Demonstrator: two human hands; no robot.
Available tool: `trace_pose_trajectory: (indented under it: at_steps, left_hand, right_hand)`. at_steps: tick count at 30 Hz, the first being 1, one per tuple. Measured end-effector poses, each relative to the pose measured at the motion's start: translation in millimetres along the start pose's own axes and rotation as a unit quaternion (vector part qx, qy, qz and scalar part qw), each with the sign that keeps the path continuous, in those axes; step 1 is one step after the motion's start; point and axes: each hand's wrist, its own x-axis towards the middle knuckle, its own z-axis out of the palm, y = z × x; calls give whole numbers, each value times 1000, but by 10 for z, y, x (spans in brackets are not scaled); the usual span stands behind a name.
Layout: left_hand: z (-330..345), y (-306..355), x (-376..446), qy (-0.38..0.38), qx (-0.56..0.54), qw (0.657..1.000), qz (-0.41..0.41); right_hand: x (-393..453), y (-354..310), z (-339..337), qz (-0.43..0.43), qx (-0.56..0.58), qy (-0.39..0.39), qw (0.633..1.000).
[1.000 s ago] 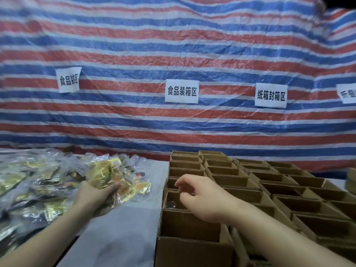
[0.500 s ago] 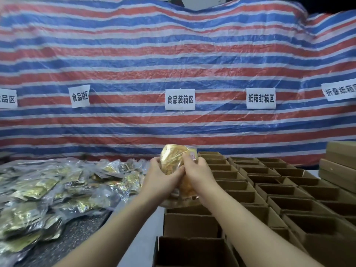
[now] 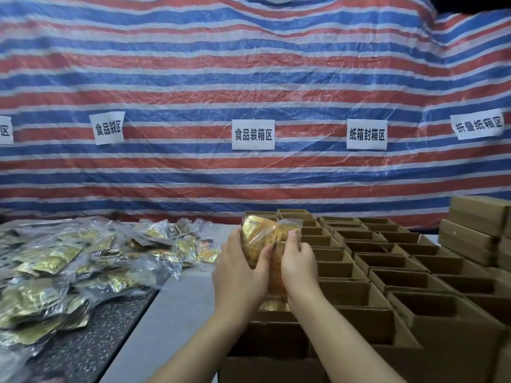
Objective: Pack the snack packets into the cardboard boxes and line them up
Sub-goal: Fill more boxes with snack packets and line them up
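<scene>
Barely started, I reckon: my left hand [image 3: 240, 275] and right hand [image 3: 300, 268] both grip one gold snack packet [image 3: 258, 239] above the open cardboard boxes [image 3: 387, 272], most visibly empty, the packet pile [image 3: 83, 261] waiting on the desk [image 3: 171, 313].

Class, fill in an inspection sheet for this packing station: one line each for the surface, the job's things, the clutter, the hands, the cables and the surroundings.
Surface: grey table with a dark speckled mat at its left.
Job's things: a snack packet held up over the open cardboard boxes, which stand in rows at right; a packet pile lies at left.
Clutter: closed boxes stacked at far right.
Hands: left hand and right hand both grip the packet.
Cables: nothing seen.
Surroundings: striped red, white and blue tarp behind, with white paper signs stuck on it.
</scene>
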Motion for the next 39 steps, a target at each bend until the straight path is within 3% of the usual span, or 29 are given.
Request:
trace_pose_trajectory:
  at_steps: [2, 5, 10, 14, 17, 20, 22, 26, 33, 35, 39]
  left_hand:
    - [35, -3, -44, -26, 25, 999, -11]
    - [46, -27, -44, -112, -45, 991, -55]
    - [-19, -84, 45, -132, -238, 956, -110]
    - [-27, -130, 30, -95, -238, 959, -119]
    - [-73, -153, 61, -84, -198, 970, -109]
    - [-39, -136, 89, -85, -93, 988, -87]
    - [-6, -92, 80, -95, -103, 986, -91]
    - [-1, -30, 96, -199, -300, 922, -140]
    - [54, -76, 83, -298, -369, 858, -196]
    - [83, -75, 79, -275, -354, 870, -208]
    - [101, -57, 26, -146, -283, 935, -159]
  right_hand:
    - [-36, 38, 28, -28, -14, 25, 999]
    - [-62, 60, 26, -50, -29, 24, 998]
    - [-43, 22, 27, 35, 0, -77, 996]
    - [-55, 11, -42, 107, 76, -184, 974]
    - [-49, 63, -182, 108, 111, -254, 955]
    - [-67, 97, -217, 68, 130, -233, 961]
    - [-98, 84, -197, 36, 124, -214, 968]
    - [-91, 26, -249, 12, 117, -193, 974]
    - [-63, -10, -390, 73, 88, -274, 955]
    - [-78, -10, -417, 72, 98, -296, 948]
    - [-108, 0, -376, 69, 131, -289, 946]
